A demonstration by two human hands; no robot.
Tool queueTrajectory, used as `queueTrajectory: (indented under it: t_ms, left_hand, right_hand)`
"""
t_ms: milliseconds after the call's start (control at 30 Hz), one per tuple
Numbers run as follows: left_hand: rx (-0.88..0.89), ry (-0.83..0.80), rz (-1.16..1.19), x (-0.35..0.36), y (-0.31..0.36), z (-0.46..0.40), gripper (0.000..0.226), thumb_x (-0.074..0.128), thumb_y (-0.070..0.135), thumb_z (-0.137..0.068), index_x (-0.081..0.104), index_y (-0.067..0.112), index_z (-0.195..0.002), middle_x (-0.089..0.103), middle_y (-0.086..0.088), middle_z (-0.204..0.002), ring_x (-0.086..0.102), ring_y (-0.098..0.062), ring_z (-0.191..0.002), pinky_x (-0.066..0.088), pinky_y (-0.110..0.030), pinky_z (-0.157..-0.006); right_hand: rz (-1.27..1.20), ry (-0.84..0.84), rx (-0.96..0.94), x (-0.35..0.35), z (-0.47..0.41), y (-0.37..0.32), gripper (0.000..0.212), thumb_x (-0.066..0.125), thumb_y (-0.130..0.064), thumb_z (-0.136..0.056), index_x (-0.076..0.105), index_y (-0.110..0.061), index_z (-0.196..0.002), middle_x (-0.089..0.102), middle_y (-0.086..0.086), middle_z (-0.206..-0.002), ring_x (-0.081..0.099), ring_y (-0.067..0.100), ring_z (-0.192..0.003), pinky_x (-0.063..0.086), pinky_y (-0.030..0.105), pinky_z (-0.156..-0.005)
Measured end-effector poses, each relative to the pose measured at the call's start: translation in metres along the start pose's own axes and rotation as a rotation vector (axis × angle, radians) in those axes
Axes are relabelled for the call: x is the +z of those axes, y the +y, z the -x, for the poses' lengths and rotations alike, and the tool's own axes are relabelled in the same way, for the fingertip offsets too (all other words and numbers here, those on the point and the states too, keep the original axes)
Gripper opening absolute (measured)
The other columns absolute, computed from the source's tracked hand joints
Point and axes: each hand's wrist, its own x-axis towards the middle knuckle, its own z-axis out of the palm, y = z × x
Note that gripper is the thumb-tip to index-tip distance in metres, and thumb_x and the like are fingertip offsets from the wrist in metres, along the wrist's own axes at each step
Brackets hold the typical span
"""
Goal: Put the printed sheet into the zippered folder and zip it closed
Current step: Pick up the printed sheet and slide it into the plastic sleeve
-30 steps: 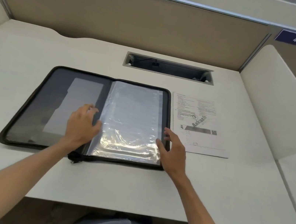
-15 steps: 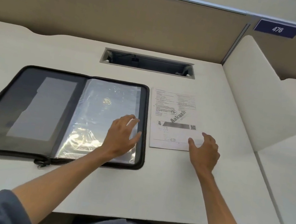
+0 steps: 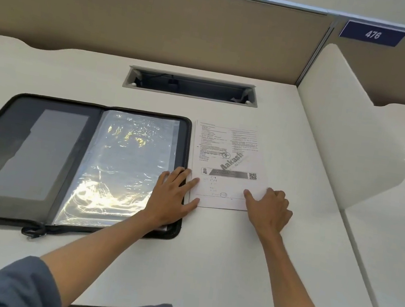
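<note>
On the bench, seen from the head camera, lies the zippered folder, opened flat, clear plastic sleeve uppermost on its right half and catching glare. Just beside its right edge, flat on the bare surface — the printed sheet, upright to the viewer, not yet inside anything.

Changed within the last second: both hands gone from the folder to the paper. Left hand, a moment ago flat on the sleeve, now straddling the folder's right border, fingers spread and flat, tips just over the sheet's left margin, thumb touching its lower left corner. Right hand, half a second ago only arriving at the lower right corner, now settled there, fingers loosely spread, index tip pressing the paper. No pinch yet on either side; no edge lifted.

Meaning for the task — likely the reach done and the pickup about to begin. Probably next: raise a corner, grip it, carry the sheet leftward and slide it under or into the sleeve. Zipper pull hanging loose at the folder's near edge, by the spine, untouched; closing clearly some way off. Thin paper flat on a smooth top — hard to lift without first sliding or curling an edge.
</note>
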Motion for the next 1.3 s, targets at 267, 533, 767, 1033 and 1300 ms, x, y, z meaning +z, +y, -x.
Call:
queueTrajectory:
  t_ms: [267, 533, 767, 1033, 1300]
  left_hand:
    - [-0.003, 0.013, 0.004, 0.003, 0.000, -0.001, 0.061, 0.039, 0.056, -0.087, 0.053, 0.023, -0.137, 0.044, -0.004, -0.146, 0.031, -0.023, -0.139, 0.022, -0.047, -0.114]
    - [-0.002, 0.018, 0.004, 0.003, -0.001, 0.000, 0.062, 0.038, 0.056, -0.087, 0.053, 0.022, -0.137, 0.044, -0.004, -0.147, 0.030, -0.023, -0.140, 0.020, -0.047, -0.114]
    - [-0.006, 0.012, 0.004, 0.004, -0.001, -0.001, 0.062, 0.037, 0.057, -0.087, 0.052, 0.023, -0.138, 0.043, -0.003, -0.148, 0.028, -0.022, -0.140, 0.018, -0.047, -0.116]
    - [-0.003, 0.023, 0.022, 0.005, -0.001, -0.001, 0.061, 0.040, 0.055, -0.087, 0.053, 0.021, -0.136, 0.044, -0.004, -0.147, 0.031, -0.024, -0.140, 0.020, -0.049, -0.115]
    - [-0.021, 0.004, 0.096, 0.005, -0.003, -0.001, 0.058, 0.041, 0.047, -0.088, 0.047, 0.020, -0.138, 0.040, -0.001, -0.149, 0.025, -0.019, -0.142, 0.013, -0.042, -0.118]
  right_hand:
    - [-0.210, -0.133, 0.112, -0.009, -0.025, -0.004, 0.059, 0.064, -0.049, -0.084, 0.058, -0.006, -0.123, 0.058, 0.014, -0.127, 0.054, 0.034, -0.117, 0.041, 0.044, -0.100]
    - [-0.461, -0.267, 0.177, -0.011, -0.047, -0.006, 0.055, 0.068, -0.044, -0.079, 0.055, -0.009, -0.119, 0.059, 0.009, -0.121, 0.058, 0.030, -0.108, 0.050, 0.041, -0.090]
    - [-0.711, -0.337, 0.230, -0.020, -0.070, -0.005, 0.031, 0.074, -0.035, -0.078, 0.054, -0.017, -0.093, 0.050, 0.001, -0.095, 0.048, 0.019, -0.087, 0.036, 0.029, -0.074]
    - [-0.705, -0.552, 0.074, -0.034, -0.087, 0.002, 0.011, 0.060, -0.002, -0.088, 0.068, 0.002, -0.095, 0.064, 0.014, -0.090, 0.060, 0.025, -0.073, 0.049, 0.030, -0.064]
    - [-0.896, -0.516, 0.049, -0.031, -0.078, 0.010, 0.025, 0.062, -0.004, -0.090, 0.069, -0.002, -0.114, 0.072, 0.014, -0.106, 0.067, 0.025, -0.089, 0.051, 0.039, -0.086]
